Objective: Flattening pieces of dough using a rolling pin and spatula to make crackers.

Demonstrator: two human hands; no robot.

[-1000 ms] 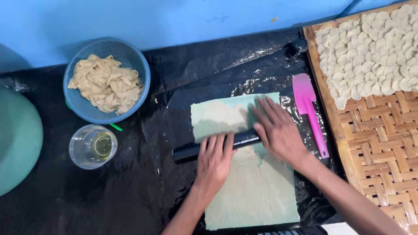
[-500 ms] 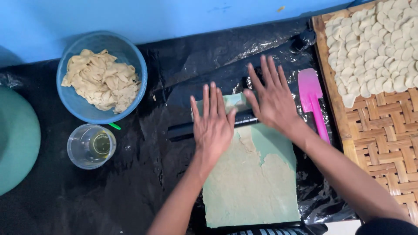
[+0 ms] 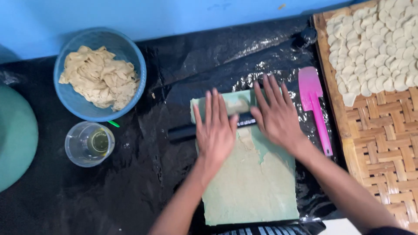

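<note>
While fingers lie flat and spread, left hand (image 3: pixel 216 132) and right hand (image 3: pixel 277 116) press the black rolling pin (image 3: pixel 185 132).

— Moved since a second ago? Black cylindrical rolling pin (image 3: pixel 183 131) rolled toward twelve o'clock over the thin pale-green sheet of dough (image 3: pixel 250 182), away from mid-sheet, then eased back a touch toward six.

— And the hands? Left hand (image 3: pixel 215 130) and right hand (image 3: pixel 276 115) carried along with it, flat on top, fingers spread and pointing to twelve.

— Half a second ago? Reached further up, near the sheet's far edge; now drawn slightly back, more dough showing beyond the fingertips.
</note>
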